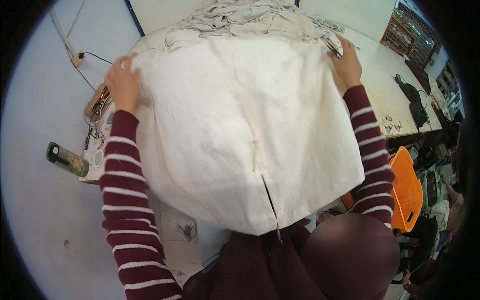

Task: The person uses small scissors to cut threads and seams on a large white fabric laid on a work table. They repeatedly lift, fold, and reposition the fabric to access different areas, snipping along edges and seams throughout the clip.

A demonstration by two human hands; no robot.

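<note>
A cream skirt [210, 110] is spread wide in front of me, its far part over the table and its near hem hanging toward my lap. A short dark slit [269, 195] opens at that hem, with loose threads below it. At the far left corner, my left hand [123, 84] is closed on the skirt's edge with curled fingers. My right hand [348, 62] grips the far right edge and also holds small dark thread snips [333, 49], partly hidden by the fingers.
Crumpled cream and grey garments [240, 17] are heaped behind the skirt. A green bottle [67, 159], a tape roll [98, 158] and a power strip [97, 102] are at the left. On the right are a black cloth item [414, 100], an orange basket [404, 190] and another person's hand [406, 278].
</note>
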